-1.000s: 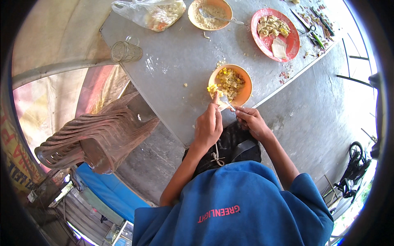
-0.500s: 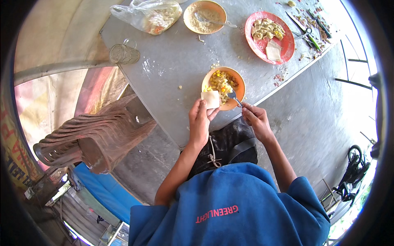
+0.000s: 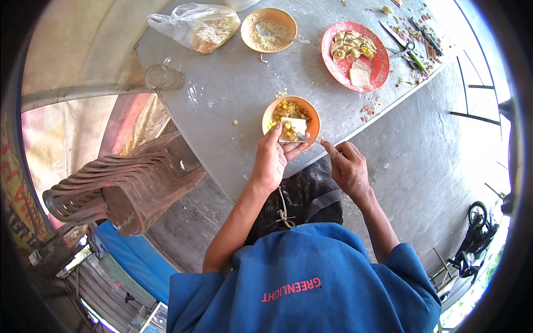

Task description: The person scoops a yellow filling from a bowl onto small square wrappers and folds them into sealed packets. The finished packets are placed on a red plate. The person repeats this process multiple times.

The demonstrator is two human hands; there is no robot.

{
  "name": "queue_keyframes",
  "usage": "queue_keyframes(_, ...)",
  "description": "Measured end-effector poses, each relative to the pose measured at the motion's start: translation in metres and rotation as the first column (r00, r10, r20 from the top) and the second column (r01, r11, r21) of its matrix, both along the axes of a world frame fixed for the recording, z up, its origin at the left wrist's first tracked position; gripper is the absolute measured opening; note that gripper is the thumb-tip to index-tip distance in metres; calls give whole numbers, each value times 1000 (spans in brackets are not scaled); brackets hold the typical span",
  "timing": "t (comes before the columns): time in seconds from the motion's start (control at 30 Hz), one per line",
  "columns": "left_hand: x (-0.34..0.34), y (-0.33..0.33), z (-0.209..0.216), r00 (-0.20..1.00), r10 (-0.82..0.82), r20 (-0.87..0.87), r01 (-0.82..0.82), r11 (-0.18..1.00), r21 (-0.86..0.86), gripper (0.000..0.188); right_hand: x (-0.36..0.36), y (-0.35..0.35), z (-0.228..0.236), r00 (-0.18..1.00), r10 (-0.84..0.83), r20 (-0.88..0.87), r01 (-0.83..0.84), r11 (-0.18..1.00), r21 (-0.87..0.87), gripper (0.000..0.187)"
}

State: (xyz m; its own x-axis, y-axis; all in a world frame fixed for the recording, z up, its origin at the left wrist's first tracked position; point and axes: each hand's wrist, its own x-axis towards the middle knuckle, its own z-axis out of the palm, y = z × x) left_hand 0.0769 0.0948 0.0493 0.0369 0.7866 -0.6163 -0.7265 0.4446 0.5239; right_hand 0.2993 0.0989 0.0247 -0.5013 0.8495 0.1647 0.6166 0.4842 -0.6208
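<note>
left hand (image 3: 272,161), half-curled, pinches a wrapper (image 3: 300,125) bearing filling (image 3: 290,132) over the orange bowl (image 3: 315,119), one o'clock; right hand (image 3: 351,166), at the wrapper's four o'clock, grips a spoon (image 3: 309,139), perhaps touching filling; red lettering (image 3: 291,290) crosses the blue shirt (image 3: 333,255), six o'clock.

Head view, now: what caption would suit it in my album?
Left hand holding a pale wrapper topped with filling over an orange bowl; right hand gripping a metal utensil.

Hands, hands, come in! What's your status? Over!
Left hand: holding square wrapper over orange bowl. Right hand: gripping metal utensil, tip at yellowish filling on wrapper. Nothing seen blocking the utensil.
</note>
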Motion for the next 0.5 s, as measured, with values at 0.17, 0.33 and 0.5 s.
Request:
queue_keyframes(0.17,0,3,5,998,-11,-62,8,999,-49,42,13,11,7,976,131,176,-147,986,80,70)
queue_keyframes(0.33,-2,4,-1,997,-7,-76,1,997,-74,30,28,39,18,923,251,291,-289,952,97,66)
queue_keyframes(0.5,2,2,-10,983,14,-181,-37,992,-121,29,43,77,19,848,402,346,-446,893,55,62)
